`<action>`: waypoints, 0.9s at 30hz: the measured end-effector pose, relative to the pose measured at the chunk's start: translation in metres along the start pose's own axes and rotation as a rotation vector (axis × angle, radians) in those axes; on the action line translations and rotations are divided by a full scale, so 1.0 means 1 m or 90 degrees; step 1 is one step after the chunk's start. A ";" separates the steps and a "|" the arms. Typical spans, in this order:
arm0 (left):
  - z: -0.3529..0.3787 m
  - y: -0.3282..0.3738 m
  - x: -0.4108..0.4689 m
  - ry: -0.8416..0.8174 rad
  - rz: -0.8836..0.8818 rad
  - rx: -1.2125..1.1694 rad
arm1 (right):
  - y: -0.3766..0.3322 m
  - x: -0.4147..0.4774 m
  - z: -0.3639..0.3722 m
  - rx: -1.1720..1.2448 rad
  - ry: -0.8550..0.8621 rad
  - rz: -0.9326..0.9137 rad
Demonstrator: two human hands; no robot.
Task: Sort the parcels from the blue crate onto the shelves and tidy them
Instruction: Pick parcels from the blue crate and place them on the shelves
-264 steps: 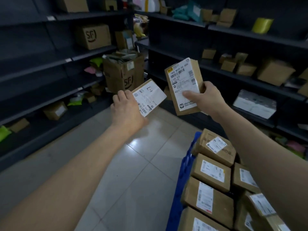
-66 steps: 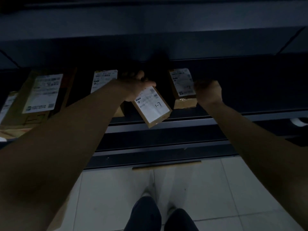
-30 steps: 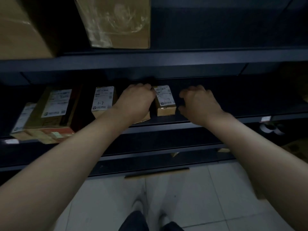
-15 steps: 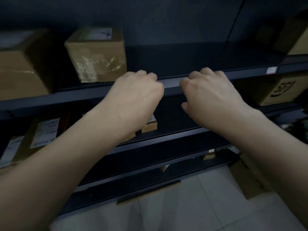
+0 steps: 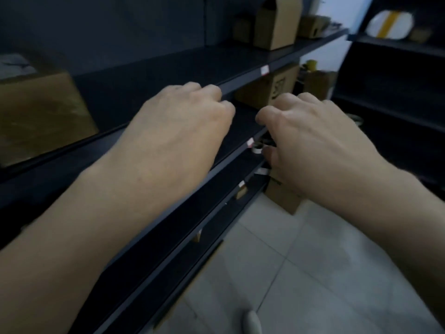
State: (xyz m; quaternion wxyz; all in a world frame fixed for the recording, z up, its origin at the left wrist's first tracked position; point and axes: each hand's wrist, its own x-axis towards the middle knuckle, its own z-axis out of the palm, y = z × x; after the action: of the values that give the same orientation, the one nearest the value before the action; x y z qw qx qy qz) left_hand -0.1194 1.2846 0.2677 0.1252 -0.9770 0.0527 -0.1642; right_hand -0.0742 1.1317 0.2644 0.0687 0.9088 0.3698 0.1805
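The aisle is dim, and the dark shelves [image 5: 240,75] swallow nearly all detail. The brightest light comes from the upper right, where a pale wall [image 5: 337,51] glows, and the floor [image 5: 313,273] tiles carry a soft grey sheen. Motion blur smears the box [image 5: 43,112] at left and softens the left hand [image 5: 183,126] and right hand [image 5: 310,141]. Shelf edges bow toward the frame's borders.

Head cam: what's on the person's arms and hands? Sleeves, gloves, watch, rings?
Nothing worn in view. The left hand and right hand are ungloved, and no rings show. The left forearm and right forearm are bare: no sleeve, watch or band in frame.
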 end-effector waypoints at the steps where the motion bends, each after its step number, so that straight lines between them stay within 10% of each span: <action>1: -0.001 0.007 0.000 0.022 0.023 -0.020 | 0.002 -0.010 -0.003 -0.003 -0.006 0.023; 27: -0.095 0.399 0.059 0.191 0.598 -0.302 | 0.176 -0.364 -0.056 -0.125 -0.174 0.654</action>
State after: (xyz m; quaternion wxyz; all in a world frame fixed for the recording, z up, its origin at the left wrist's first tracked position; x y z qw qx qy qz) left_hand -0.1200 0.8699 0.2685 -0.0478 -0.8156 0.5365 -0.2116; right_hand -0.2222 0.7518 0.2610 0.1038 0.9772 -0.1530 0.1047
